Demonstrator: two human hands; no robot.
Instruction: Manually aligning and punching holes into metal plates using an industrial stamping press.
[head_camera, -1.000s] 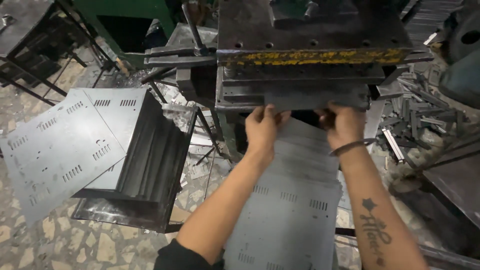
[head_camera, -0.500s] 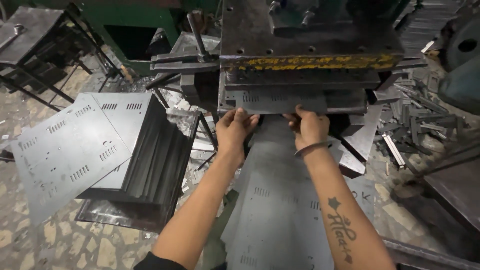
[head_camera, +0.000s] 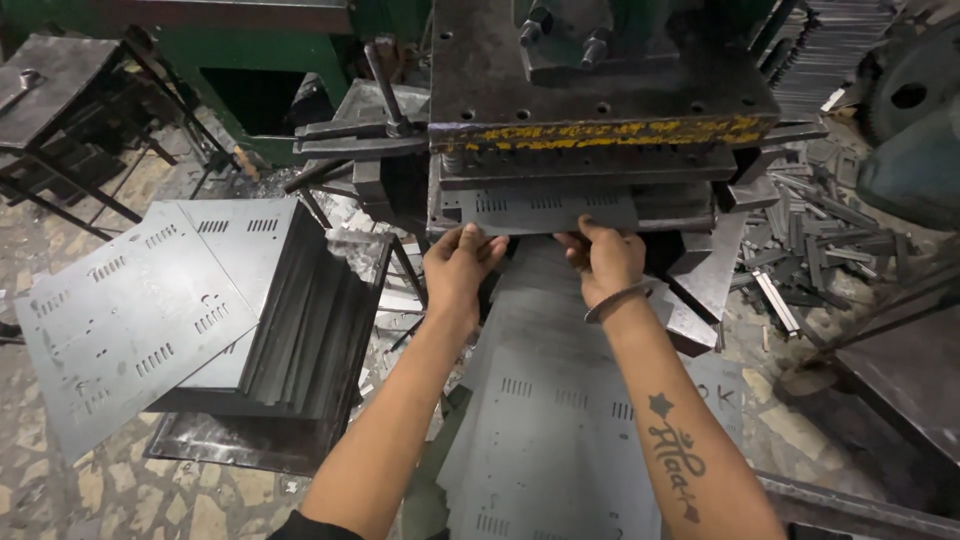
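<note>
Stack of grey slotted sheets (head_camera: 150, 310) far left on the floor. Left hand (head_camera: 458, 265) and right hand (head_camera: 604, 258) each pinch the near edge of one grey metal sheet (head_camera: 545, 210) lying in the press (head_camera: 600, 130) under its yellow-streaked plate; scrap strips (head_camera: 810, 250) piled right.

Your two arms are bare, without sleeves or gloves. Below the fingers of your right hand (head_camera: 606, 258) a thin metal bangle (head_camera: 618, 302) circles the wrist. Further down the forearm is a dark tattoo (head_camera: 672, 456) with a small star.
</note>
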